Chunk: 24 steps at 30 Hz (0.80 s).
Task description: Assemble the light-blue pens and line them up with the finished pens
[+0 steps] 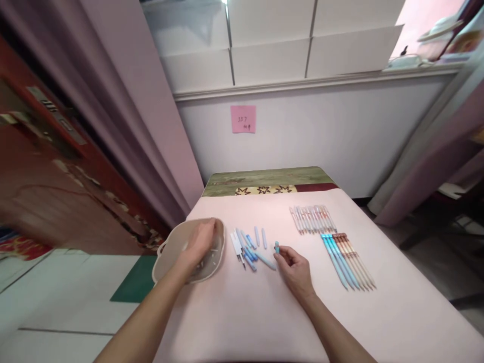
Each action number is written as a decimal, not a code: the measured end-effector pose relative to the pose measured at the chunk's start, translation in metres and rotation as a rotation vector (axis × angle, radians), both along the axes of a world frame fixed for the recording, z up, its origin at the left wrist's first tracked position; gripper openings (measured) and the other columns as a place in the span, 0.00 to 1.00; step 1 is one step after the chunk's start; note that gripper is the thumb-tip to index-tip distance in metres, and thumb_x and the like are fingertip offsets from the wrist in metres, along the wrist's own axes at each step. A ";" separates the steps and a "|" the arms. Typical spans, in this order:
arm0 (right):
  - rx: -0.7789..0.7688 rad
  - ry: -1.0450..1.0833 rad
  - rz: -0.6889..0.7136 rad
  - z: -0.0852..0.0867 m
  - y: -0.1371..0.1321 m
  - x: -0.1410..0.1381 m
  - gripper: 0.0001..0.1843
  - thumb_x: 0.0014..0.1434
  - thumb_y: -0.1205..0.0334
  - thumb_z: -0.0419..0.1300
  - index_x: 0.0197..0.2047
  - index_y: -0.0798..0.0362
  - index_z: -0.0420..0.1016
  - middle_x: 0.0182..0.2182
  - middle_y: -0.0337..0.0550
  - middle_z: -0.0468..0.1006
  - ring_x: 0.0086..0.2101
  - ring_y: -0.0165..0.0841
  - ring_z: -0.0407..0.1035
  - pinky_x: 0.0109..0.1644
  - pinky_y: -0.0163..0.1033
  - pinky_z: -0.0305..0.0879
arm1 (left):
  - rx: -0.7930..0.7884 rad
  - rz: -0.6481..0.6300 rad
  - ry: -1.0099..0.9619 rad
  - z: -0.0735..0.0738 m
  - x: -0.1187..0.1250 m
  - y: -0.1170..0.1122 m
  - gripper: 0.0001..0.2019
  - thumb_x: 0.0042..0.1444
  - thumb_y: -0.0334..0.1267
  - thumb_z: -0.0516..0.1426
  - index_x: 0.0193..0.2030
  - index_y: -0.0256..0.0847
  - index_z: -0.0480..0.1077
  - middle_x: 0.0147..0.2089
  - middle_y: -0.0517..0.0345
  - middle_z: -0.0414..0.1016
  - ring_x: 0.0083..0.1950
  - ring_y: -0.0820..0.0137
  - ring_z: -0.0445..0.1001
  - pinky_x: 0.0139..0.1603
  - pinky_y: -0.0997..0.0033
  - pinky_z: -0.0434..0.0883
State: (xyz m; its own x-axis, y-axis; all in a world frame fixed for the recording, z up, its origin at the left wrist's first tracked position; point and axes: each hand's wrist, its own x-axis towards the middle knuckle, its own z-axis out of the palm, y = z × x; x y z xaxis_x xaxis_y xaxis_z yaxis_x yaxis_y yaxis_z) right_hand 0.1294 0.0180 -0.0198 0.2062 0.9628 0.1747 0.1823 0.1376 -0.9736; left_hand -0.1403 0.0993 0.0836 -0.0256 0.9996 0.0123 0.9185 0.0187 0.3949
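Observation:
My left hand (199, 242) reaches into a beige basket (171, 249) at the table's left edge, fingers curled down inside it; what they touch is hidden. My right hand (293, 267) rests on the pink tabletop (264, 302) and pinches a small blue pen part (277, 246) upright between its fingertips. Just left of it lies a loose pile of blue and white pen parts (247, 247).
A row of pale assembled pens (312, 219) lies at the far right, with a row of blue and brown pens (348, 259) nearer. A pink note (243, 119) hangs on the wall. A purple curtain (151, 126) and red door (45, 191) stand left.

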 end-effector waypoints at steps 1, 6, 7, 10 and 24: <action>0.005 0.015 0.012 0.001 0.000 0.001 0.18 0.55 0.51 0.61 0.41 0.55 0.78 0.30 0.45 0.80 0.26 0.32 0.70 0.29 0.34 0.67 | 0.043 -0.011 -0.058 0.003 0.011 -0.007 0.06 0.56 0.36 0.51 0.36 0.41 0.69 0.33 0.52 0.75 0.38 0.62 0.71 0.38 0.68 0.62; 0.007 0.125 0.090 0.003 -0.004 0.002 0.19 0.58 0.52 0.58 0.47 0.54 0.75 0.23 0.39 0.76 0.19 0.29 0.68 0.22 0.33 0.65 | 0.055 -0.018 -1.053 -0.005 0.088 -0.049 0.16 0.50 0.41 0.60 0.45 0.39 0.69 0.30 0.59 0.75 0.29 0.70 0.72 0.34 0.71 0.68; 0.010 0.133 0.107 0.003 -0.005 0.003 0.18 0.59 0.52 0.58 0.47 0.54 0.75 0.21 0.38 0.74 0.18 0.29 0.66 0.21 0.32 0.64 | 0.014 0.019 -1.177 -0.011 0.103 -0.055 0.15 0.48 0.41 0.61 0.42 0.37 0.71 0.30 0.57 0.76 0.29 0.71 0.73 0.35 0.71 0.69; 0.056 0.129 0.168 0.003 -0.007 0.004 0.15 0.59 0.54 0.58 0.46 0.54 0.75 0.23 0.38 0.74 0.17 0.27 0.66 0.20 0.31 0.64 | 0.000 0.126 -1.365 -0.027 0.135 -0.066 0.13 0.45 0.40 0.64 0.36 0.35 0.73 0.31 0.53 0.78 0.32 0.71 0.75 0.39 0.71 0.70; 0.232 -0.045 0.234 0.010 -0.009 0.006 0.10 0.58 0.61 0.58 0.42 0.53 0.77 0.29 0.39 0.72 0.20 0.24 0.63 0.24 0.31 0.61 | 0.071 0.091 -1.315 -0.036 0.147 -0.079 0.09 0.45 0.39 0.64 0.32 0.35 0.76 0.28 0.57 0.76 0.30 0.74 0.72 0.36 0.74 0.69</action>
State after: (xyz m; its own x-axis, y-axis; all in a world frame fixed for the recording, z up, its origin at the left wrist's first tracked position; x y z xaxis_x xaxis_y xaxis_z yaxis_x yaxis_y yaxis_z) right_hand 0.1355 0.0093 -0.0097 -0.0286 0.9166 0.3989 0.1616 0.3980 -0.9030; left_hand 0.0069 0.0199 0.0472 -0.1254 0.9919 -0.0209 -0.1522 0.0016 0.9883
